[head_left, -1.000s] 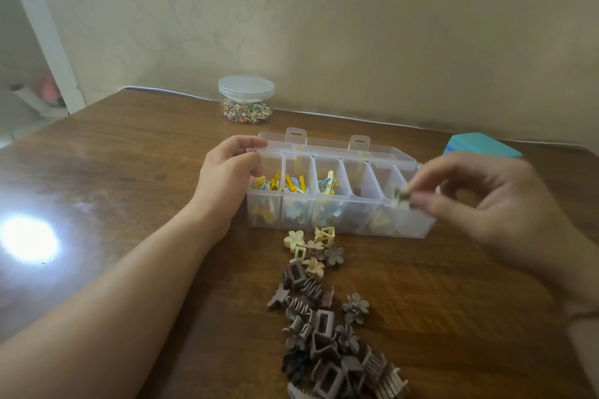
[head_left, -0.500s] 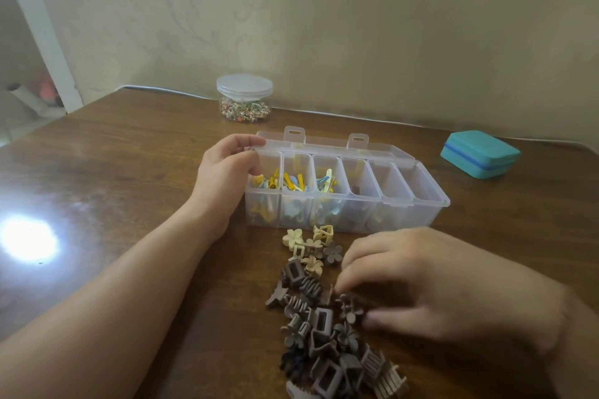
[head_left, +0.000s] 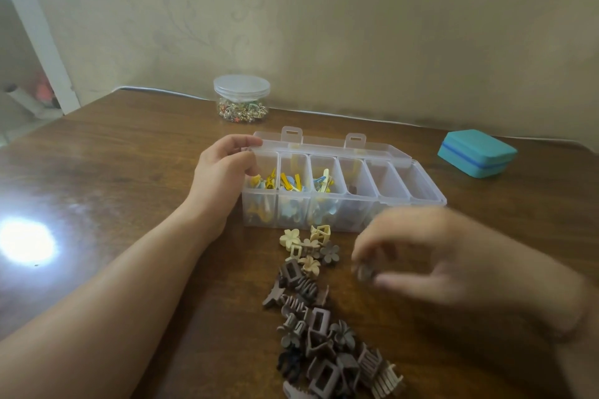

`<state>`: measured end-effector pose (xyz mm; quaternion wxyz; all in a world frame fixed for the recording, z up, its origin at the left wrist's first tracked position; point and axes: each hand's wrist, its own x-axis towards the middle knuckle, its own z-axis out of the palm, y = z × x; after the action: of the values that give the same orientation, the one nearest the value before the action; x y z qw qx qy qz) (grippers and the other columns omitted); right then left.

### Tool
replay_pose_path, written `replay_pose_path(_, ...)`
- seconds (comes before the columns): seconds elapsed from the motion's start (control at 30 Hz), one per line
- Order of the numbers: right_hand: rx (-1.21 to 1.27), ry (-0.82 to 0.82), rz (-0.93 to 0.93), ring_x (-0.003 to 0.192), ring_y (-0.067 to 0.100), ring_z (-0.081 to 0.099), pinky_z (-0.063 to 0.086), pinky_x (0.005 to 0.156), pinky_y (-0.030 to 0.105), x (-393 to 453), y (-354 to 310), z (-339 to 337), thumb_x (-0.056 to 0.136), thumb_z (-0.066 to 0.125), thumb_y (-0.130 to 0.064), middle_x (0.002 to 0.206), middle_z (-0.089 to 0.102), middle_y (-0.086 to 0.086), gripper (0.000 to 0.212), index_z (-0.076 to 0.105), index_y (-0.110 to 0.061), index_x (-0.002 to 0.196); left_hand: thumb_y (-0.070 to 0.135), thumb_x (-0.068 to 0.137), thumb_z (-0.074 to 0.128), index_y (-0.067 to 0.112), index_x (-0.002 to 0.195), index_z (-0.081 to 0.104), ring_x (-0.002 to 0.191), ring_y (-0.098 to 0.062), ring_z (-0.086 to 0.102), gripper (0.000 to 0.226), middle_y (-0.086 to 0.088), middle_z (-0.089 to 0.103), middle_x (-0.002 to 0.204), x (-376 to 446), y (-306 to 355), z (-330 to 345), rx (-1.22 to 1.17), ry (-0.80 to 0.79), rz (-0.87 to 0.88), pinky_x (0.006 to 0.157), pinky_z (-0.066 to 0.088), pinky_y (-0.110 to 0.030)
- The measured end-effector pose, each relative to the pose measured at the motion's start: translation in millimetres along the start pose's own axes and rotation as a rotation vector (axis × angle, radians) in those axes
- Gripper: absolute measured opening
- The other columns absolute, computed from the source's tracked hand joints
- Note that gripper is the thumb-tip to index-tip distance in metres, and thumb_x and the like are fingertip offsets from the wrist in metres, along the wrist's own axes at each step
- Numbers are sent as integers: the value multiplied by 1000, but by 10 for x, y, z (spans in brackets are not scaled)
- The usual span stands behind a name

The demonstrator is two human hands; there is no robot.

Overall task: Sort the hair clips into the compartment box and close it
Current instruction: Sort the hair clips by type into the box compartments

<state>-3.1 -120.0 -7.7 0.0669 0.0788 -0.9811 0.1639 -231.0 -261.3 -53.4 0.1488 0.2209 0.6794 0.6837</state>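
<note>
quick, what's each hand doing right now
Left hand: grips the left end of the clear plastic compartment box.
Right hand: blurred, pinches a small grey-brown hair clip above the wooden table.

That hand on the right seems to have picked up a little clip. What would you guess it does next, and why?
Probably it carries the small dark clip up over the compartment box and drops it into one of the right-hand compartments. The right hand pinches it above the table, blurred; the box lies open, the left hand grips its left end, and many clips remain unsorted.
</note>
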Motion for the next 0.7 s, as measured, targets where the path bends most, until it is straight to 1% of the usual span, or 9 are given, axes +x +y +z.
replay_pose_path(0.13, 46, 576, 151, 85, 7, 60, 46, 68, 13, -17, 109, -116, 81, 70, -41, 91, 64, -24, 16, 64, -39, 95, 17, 52, 52, 26, 96, 73, 111, -30, 61, 49, -1, 66, 109, -3, 6, 3, 10, 1, 2, 98, 51, -50)
replay_pose_path(0.2, -23, 670, 289, 86, 6, 59, 45, 72, 10, 8, 261, -71, 83, 68, -39, 91, 64, -22, 11, 63, -38, 92, 16, 52, 52, 25, 96, 73, 110, -27, 61, 50, 0, 66, 108, -2, 7, 3, 8, 6, 1, 100, 50, -52)
replay_pose_path(0.27, -150, 555, 387, 96, 9, 59, 49, 85, 23, 24, 381, -14, 84, 62, -45, 98, 66, -16, 15, 67, -33, 92, 16, 52, 52, 24, 97, 73, 110, -25, 60, 50, 0, 66, 108, -4, 8, 5, 8, 7, -3, 101, 50, -53)
replay_pose_path(0.33, -221, 573, 374, 102, 16, 60, 47, 92, 35, 14, 396, 5, 88, 61, -46, 100, 68, -9, 21, 70, -27, 92, 16, 52, 52, 25, 96, 73, 110, -25, 60, 50, 1, 66, 108, -10, 14, 7, 11, 6, -7, 101, 49, -53)
replay_pose_path(0.4, -235, 676, 264, 101, 16, 61, 45, 91, 30, 18, 266, -17, 88, 65, -40, 99, 69, -8, 19, 71, -23, 93, 16, 52, 52, 26, 96, 73, 111, -25, 60, 49, 2, 66, 109, -10, 15, 5, 13, 6, -9, 102, 49, -53)
replay_pose_path(0.43, -195, 667, 176, 99, 14, 62, 46, 88, 28, 18, 171, -7, 86, 67, -36, 98, 68, -8, 18, 70, -21, 96, 17, 52, 52, 26, 95, 74, 112, -25, 60, 49, 2, 66, 108, -10, 15, 4, 15, 9, -8, 102, 49, -52)
replay_pose_path(0.53, -45, 323, -109, 97, 8, 62, 49, 84, 23, 53, -79, 113, 86, 72, -25, 101, 66, -9, 19, 71, -20, 104, 17, 52, 52, 26, 96, 73, 112, -27, 61, 49, 3, 66, 107, -12, 14, 5, 23, 13, -6, 102, 48, -52)
replay_pose_path(0.6, -99, 121, -205, 99, 7, 60, 51, 82, 25, 85, -117, 226, 87, 73, -23, 106, 66, -9, 24, 71, -22, 111, 17, 53, 52, 26, 96, 74, 112, -26, 61, 49, 3, 66, 107, -5, 9, 6, 28, 12, -7, 102, 48, -51)
replay_pose_path(0.7, -148, 33, -220, 98, 3, 58, 51, 76, 26, 135, -111, 305, 91, 69, -28, 106, 65, -13, 20, 71, -29, 111, 17, 53, 53, 27, 95, 74, 111, -27, 62, 48, 3, 67, 106, -2, 2, 1, 25, 16, -6, 102, 48, -51)
